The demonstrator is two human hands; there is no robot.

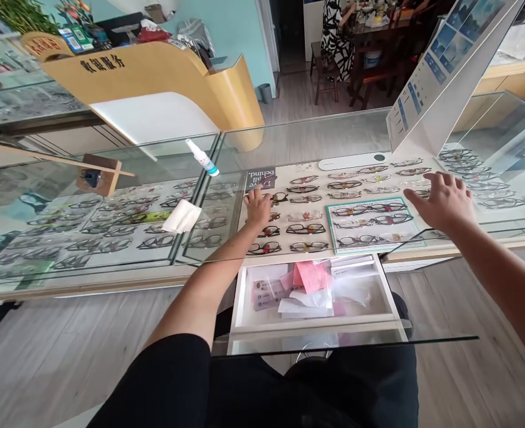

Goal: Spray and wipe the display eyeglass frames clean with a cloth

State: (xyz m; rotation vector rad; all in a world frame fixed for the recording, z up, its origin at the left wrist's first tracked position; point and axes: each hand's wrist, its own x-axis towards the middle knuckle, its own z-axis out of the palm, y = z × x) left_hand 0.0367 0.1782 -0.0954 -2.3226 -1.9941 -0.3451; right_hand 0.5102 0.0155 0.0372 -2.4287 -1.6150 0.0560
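My left hand (258,207) is in the glass display case, its fingers apart and slightly curled. Beside its thumb lies a pair of dark-framed eyeglasses (280,198); whether they touch is unclear. A dark printed card (262,177) lies just beyond the fingertips. On the right, my right hand (447,201) is spread over the case, with nothing visible in it. It partly covers clear-framed eyeglasses (421,183). Between my hands, rows of eyeglasses include a black pair (306,229), and a teal-edged tray (329,229) holds several more.
Below the case, an open white drawer (315,324) holds pink slips (310,276) and papers. A glass pane edge (440,340) crosses above my lap. A white bottle (202,158) and folded tissue (182,216) lie on the left glass. A calendar (423,113) stands at right.
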